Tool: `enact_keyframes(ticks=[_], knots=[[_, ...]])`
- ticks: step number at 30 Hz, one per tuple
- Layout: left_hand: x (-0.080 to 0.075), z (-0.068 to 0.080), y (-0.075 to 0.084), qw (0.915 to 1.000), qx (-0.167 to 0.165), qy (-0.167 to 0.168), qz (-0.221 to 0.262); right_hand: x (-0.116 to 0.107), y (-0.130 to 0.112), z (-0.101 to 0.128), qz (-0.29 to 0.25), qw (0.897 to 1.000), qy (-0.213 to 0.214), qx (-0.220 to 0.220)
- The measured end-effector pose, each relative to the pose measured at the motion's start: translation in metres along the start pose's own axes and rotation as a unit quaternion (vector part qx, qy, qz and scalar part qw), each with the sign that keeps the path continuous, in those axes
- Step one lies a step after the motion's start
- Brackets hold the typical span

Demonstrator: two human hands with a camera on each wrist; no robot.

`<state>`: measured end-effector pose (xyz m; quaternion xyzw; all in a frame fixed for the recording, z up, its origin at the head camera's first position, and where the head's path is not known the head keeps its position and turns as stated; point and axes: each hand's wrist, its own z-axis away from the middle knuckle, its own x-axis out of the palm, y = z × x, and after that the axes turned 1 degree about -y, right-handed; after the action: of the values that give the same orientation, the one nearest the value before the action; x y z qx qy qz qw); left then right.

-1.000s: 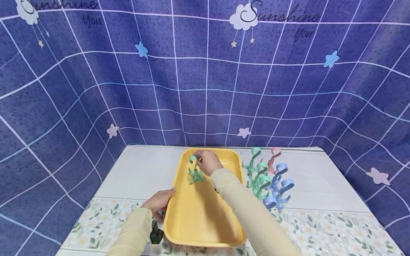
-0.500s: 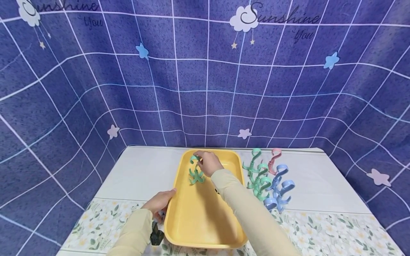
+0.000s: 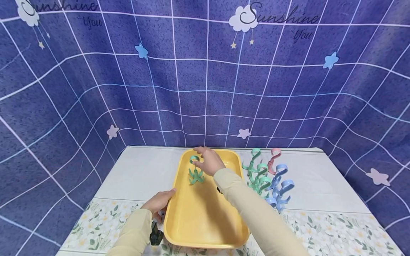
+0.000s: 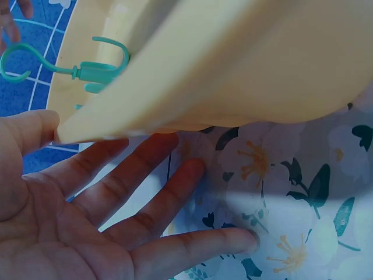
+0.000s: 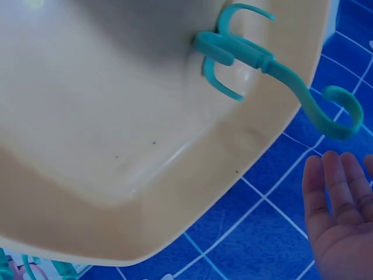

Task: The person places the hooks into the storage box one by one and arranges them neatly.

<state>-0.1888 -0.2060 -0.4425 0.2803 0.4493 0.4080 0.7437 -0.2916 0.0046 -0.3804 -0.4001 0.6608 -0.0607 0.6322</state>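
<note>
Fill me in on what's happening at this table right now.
A person is working with a yellow tray on a table. A teal hook stands inside the tray near its far end, and the right hand is open just beside it, not gripping it. The left hand rests open against the tray's near left edge. More hooks, teal, blue and pink, sit in a cluster on the table right of the tray.

Black object (image 3: 156, 234) under left sleeve, unidentifiable
</note>
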Motion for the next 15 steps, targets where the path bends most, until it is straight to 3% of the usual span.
enact_keyframes(ticks=[7,15], knots=[[0.0,-0.001,-0.001,1.0,-0.001,-0.001,-0.002,-0.013,-0.006,0.004,-0.021,1.0,0.005,0.0],[-0.001,-0.002,-0.002,1.0,-0.002,-0.003,0.004,-0.024,-0.007,0.014,-0.02,0.999,0.017,-0.03]])
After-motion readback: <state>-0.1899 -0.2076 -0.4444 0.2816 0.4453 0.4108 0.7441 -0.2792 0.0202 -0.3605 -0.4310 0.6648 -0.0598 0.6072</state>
